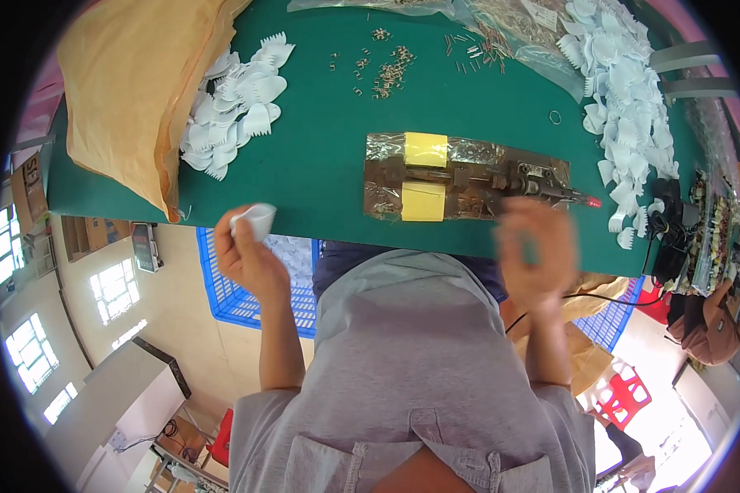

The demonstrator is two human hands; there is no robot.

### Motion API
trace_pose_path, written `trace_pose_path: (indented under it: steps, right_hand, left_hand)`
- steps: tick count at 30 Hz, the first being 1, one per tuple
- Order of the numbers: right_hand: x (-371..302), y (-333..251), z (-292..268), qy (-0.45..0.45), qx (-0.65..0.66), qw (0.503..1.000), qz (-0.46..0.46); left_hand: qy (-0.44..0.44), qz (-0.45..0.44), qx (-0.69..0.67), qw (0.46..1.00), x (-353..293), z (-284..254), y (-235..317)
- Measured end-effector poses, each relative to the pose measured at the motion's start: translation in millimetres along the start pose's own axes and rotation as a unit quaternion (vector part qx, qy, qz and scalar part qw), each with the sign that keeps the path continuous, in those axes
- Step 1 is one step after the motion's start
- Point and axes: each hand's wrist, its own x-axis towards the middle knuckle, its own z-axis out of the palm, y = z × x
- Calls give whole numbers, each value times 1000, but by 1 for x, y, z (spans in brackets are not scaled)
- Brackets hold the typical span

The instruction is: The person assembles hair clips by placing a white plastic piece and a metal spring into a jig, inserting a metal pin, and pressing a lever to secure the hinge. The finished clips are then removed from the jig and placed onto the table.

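One white plastic piece (259, 218) is pinched between the thumb and fingers of your left hand (253, 256), at the near edge of the green table (321, 164). Your right hand (541, 251) is blurred; its thumb and fingers seem to curl toward each other, but you cannot tell from this view whether they hold anything. It is by the near side of a brown taped board (384, 174), which bears two yellow pads (425, 149) and a metal clamp (534, 175) with a red tip (594, 202). Beyond the board, you have small metal clips (393, 76) and thin pins (493, 47) scattered. White pieces are heaped to your left (234, 107), against a brown paper bag (136, 90), and more lie along your right (627, 123). Below the table edge, a blue basket (214, 283) stands to your left.
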Motion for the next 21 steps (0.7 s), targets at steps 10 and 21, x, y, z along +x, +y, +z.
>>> trace_pose_path:
  steps: [10, 21]
  right_hand:
    - [-11, -36, 71, -118, -59, 991, -21]
    - [-4, -35, 68, -73, -90, 993, 2]
  left_hand:
    - [143, -46, 181, 972, -19, -92, -46]
    - [138, -201, 319, 916, -56, -226, -195]
